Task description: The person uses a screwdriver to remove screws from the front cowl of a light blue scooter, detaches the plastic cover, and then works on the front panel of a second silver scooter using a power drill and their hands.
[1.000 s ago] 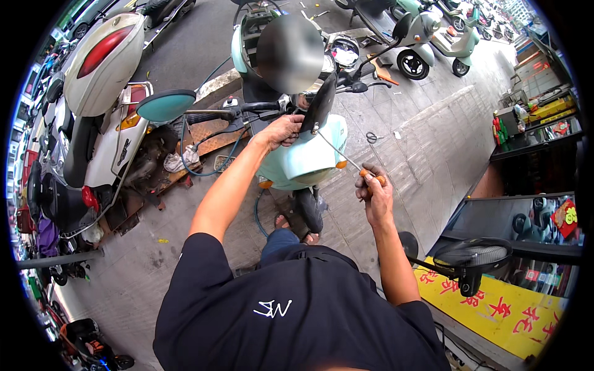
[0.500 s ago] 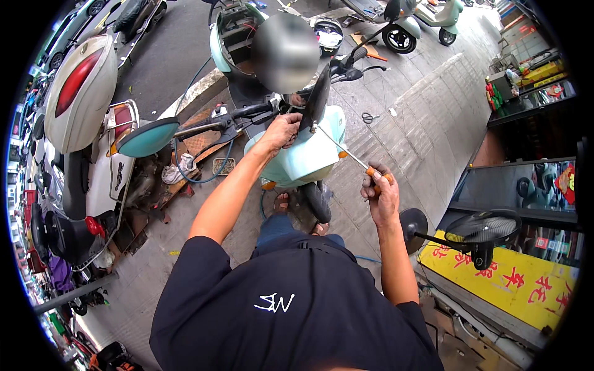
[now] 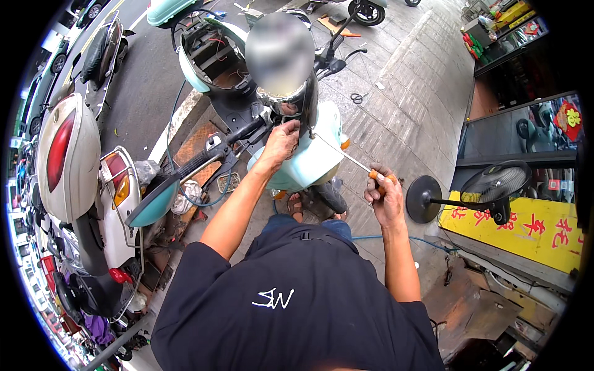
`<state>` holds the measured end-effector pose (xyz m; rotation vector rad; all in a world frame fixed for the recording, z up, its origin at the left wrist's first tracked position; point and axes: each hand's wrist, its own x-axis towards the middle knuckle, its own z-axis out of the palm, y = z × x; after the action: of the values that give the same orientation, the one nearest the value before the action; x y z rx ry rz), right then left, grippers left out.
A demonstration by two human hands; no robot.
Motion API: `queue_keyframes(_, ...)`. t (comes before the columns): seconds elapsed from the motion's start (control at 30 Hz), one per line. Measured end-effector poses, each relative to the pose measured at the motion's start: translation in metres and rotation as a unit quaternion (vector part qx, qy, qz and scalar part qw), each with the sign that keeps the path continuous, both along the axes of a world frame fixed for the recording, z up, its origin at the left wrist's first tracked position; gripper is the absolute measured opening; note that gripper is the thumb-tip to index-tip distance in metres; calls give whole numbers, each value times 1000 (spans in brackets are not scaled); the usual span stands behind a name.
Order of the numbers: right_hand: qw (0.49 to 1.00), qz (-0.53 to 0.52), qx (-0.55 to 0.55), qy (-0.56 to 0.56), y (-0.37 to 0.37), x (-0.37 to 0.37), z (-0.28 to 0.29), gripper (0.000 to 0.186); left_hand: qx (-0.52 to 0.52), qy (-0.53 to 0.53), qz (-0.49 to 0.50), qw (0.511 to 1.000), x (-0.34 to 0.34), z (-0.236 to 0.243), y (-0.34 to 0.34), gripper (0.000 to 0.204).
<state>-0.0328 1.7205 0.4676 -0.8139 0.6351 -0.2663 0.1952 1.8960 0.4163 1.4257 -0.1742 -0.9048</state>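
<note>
A pale turquoise scooter [image 3: 303, 164] stands in front of me with its handlebar and round, dark headlight housing [image 3: 307, 105] facing my hands; a blurred patch covers part of the housing. My left hand [image 3: 281, 145] is at the lower left edge of the housing, its fingers closed; what they pinch is hidden. In my right hand [image 3: 387, 201] is a screwdriver [image 3: 352, 159] with an orange handle and a long metal shaft. Its tip meets the lower right edge of the housing, beside the turquoise front panel.
At the left stands a parked scooter with a cream top box [image 3: 68, 154]. The turquoise mirror [image 3: 154, 201] juts out toward my left arm. Scissors [image 3: 357, 98] lie on the pavement. A black fan [image 3: 495, 185] stands at the right by a yellow sign [image 3: 526, 232]. A blue hose [image 3: 408, 238] crosses the ground.
My view has shifted and tilted, and the handlebar and headlight housing appear turned, with the turquoise mirror lower and nearer. Both hands keep their holds, the screwdriver tip still at the housing.
</note>
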Motion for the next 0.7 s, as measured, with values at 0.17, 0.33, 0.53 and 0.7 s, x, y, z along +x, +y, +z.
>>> queue_keyframes(0.17,974,-4,229,-7,-16,-3,-25,24,9,-47,-21,999,6,-3,-3,20)
queue_keyframes(0.33,941,-4,334,52,-31,6,-8,19,-4,-138,-40,990,15,-27,-7,13)
queue_keyframes(0.53,988,36,113,102,-43,23,22,17,8,-119,-66,991,14,-4,-4,10)
queue_keyframes(0.7,956,111,-249,104,-44,20,15,25,14,-137,-72,988,12,3,-7,12)
